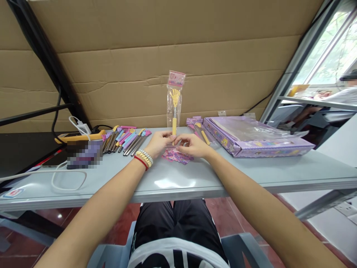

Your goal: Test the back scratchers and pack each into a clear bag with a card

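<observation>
Grey table (111,178), cardboard (178,56) behind. I see left hand (158,144) pinching low end of bagged, upright yellow back scratcher (174,121); right hand (194,145) curled beside it, can't tell its grip.

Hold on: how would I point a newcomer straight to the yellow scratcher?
Find the brown cardboard panel behind the grey table, then drop to the left hand and right hand at centre. Rising between them, a clear bag with a pink header holds the yellow scratcher. Unlike the other scratchers lying on the table, it stands upright, claw end up.
</observation>
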The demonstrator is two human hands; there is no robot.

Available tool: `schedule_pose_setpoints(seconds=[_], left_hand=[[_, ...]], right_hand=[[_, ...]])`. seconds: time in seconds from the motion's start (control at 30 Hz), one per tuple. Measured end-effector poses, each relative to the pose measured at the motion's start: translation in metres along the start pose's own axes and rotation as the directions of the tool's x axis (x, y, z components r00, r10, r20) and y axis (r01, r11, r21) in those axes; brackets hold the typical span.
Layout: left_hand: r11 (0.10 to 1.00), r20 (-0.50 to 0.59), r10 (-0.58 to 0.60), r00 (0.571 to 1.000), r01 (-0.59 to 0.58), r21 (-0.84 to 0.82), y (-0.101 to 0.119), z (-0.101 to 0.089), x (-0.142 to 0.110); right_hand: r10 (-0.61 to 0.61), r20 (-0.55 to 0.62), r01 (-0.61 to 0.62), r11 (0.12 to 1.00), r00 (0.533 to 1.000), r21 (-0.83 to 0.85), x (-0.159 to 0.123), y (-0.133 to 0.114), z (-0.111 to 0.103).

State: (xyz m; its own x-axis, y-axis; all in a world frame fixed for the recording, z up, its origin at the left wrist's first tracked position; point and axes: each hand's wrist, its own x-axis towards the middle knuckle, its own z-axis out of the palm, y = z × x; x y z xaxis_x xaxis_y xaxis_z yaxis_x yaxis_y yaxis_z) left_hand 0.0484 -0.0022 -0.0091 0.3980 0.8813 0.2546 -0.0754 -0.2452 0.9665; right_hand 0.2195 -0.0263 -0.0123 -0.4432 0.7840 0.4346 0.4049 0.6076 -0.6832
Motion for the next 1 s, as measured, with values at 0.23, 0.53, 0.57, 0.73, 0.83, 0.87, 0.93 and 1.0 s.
schedule_pose_setpoints(seconds=[0.23,0.53,0.57,0.73,0.83,0.87,0.93,1.0], left_hand=[[0.994,-0.028,0.012,1.0,-0.009,0.105,0.0013,0.0032,-0.0004],[0.992,0.087,-0.101,0.991,0.094,0.079,0.0002,0.0042,-0.0033],[0.992,0.095,-0.113,0.989,0.107,0.069,0.0009,0.0045,-0.0039],[0.992,0.152,-0.125,0.98,0.124,0.013,0.0039,0.0065,-0.0052],[0.995,0.183,-0.087,0.979,0.093,-0.025,0.0042,0.0077,-0.0049],[0.996,0.191,-0.076,0.979,0.082,-0.025,0.0041,0.0078,-0.0047],[0.998,0.222,-0.062,0.973,0.067,-0.013,0.0042,0.0073,-0.0046],[0.998,0.236,-0.064,0.97,0.068,-0.01,0.0051,0.0058,-0.0044]], right_hand=[[0.062,-0.066,-0.062,0.998,0.996,0.003,0.0025,0.0022,0.0042],[0.03,-0.18,-0.072,0.97,0.983,-0.232,0.0011,-0.0032,0.0024],[0.027,-0.19,-0.082,0.954,0.981,-0.29,0.001,-0.0034,0.0019],[0.005,-0.233,-0.128,0.849,0.972,-0.513,0.0012,-0.0009,0.0015],[-0.043,-0.239,-0.089,0.852,0.97,-0.516,0.0007,0.0004,0.0024],[-0.061,-0.248,-0.072,0.865,0.967,-0.497,0.0005,0.0004,0.0025],[-0.092,-0.284,-0.05,0.888,0.954,-0.457,0.0006,0.0003,0.0019],[-0.1,-0.341,-0.062,0.9,0.935,-0.433,0.0014,0.0007,-0.0011]])
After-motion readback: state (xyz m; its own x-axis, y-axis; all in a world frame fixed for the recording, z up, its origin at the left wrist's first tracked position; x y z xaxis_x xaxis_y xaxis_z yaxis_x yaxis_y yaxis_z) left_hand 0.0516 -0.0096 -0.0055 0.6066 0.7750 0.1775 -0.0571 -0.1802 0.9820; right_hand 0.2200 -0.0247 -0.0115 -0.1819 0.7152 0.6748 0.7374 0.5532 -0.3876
